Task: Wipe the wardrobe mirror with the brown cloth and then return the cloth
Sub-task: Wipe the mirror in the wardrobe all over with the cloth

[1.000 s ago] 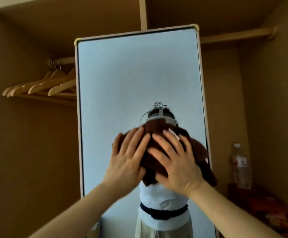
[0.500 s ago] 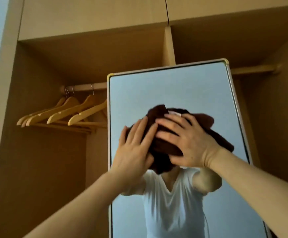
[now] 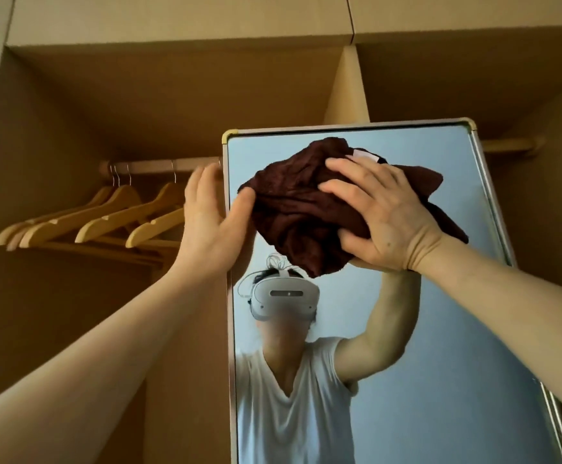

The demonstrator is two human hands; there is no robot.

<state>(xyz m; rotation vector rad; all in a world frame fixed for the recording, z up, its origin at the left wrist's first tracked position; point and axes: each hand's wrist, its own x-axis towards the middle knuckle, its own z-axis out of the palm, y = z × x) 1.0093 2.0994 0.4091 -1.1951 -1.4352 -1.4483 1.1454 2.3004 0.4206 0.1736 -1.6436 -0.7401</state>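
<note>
The right hand (image 3: pixel 390 216) presses the bunched brown cloth (image 3: pixel 303 209) against the mirror (image 3: pixel 407 380) near its top edge. The left hand (image 3: pixel 212 216), fingers open, seems to grip the mirror's left edge; bare glass spreads below.

We cannot see the lower part of the mirror (image 3: pixel 440 363): the bottom edge of the view cuts it off, and its lower right corner runs out of sight. The brown cloth (image 3: pixel 299 209) covers a patch of glass near the top, and the right hand (image 3: pixel 383 216) hides the middle of the cloth, so we cannot tell how it is folded underneath. The left hand (image 3: pixel 206 222) blocks part of the mirror's left frame and the end of the rail (image 3: pixel 145 166). The wooden hangers (image 3: pixel 105 216) overlap, so we cannot count them. Both forearms leave the view at the bottom corners.
</note>
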